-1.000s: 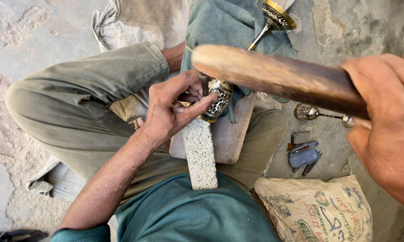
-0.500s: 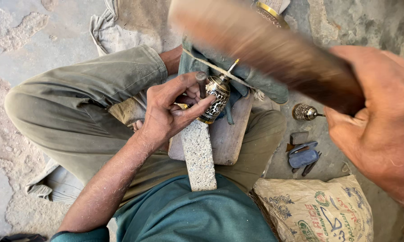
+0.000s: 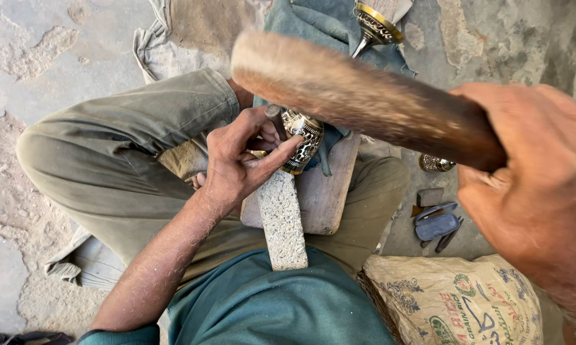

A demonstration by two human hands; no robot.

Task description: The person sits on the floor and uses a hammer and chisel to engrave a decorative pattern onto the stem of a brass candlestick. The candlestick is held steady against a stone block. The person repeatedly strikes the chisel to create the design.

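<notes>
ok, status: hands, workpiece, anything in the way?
Left hand pinning engraved metal piece and punch on stone block. Right hand gripping wooden mallet, raised. Nothing between them.

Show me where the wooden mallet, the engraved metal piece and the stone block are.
wooden mallet (image 3: pixel 358 96), head view, middle of its blurred wooden body.
engraved metal piece (image 3: pixel 303 142), head view, its patterned side beside the left hand's fingers.
stone block (image 3: pixel 281 220), head view, middle of its speckled top face.

Left hand (image 3: pixel 240 167) pins engraved metal cup (image 3: pixel 303 140) on stone block (image 3: pixel 281 220); right hand (image 3: pixel 536 204) grips wooden mallet (image 3: pixel 358 96).
</notes>
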